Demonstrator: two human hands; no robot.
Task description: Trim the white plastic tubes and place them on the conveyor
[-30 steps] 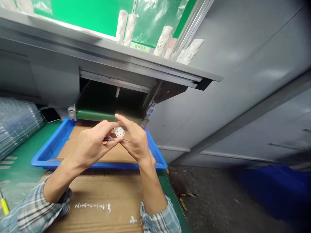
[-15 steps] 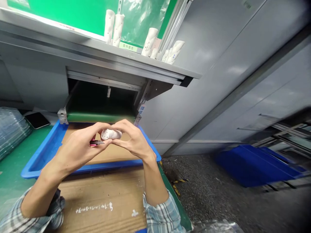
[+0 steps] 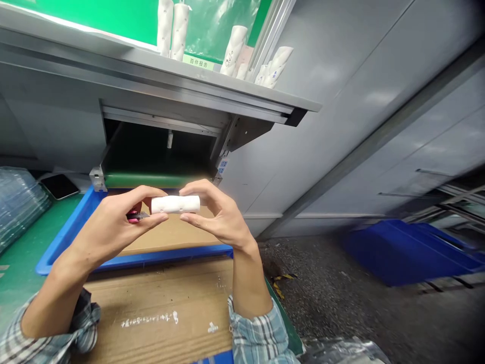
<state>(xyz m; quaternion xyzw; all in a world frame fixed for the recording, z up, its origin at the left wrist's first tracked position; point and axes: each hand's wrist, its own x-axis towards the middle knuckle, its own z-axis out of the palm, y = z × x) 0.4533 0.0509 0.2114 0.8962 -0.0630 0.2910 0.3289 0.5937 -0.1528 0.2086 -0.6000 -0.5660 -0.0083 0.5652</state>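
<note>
A short white tube (image 3: 175, 204) with small marks along its side lies level between my two hands, above the blue tray. My left hand (image 3: 117, 215) pinches its left end between thumb and fingers. Tucked in the same palm is a small pink and grey tool (image 3: 136, 216), mostly hidden, whose kind I cannot make out. At the tube's right end, my right hand (image 3: 215, 215) grips it with thumb below and fingers above. Under the hands a brown cardboard sheet (image 3: 166, 237) lies in the blue tray (image 3: 151, 259).
Behind the tray, a green conveyor belt (image 3: 151, 179) comes out of an opening, with another small white piece (image 3: 170, 139) inside. Several white tubes (image 3: 180, 31) stand on the metal ledge (image 3: 151, 68) above. A phone (image 3: 59, 186) and clear plastic bags (image 3: 20, 207) lie left.
The tube has turned from showing its holed end to lying side-on across my view. My hands have moved slightly apart, still holding it. The view has shifted slightly.
</note>
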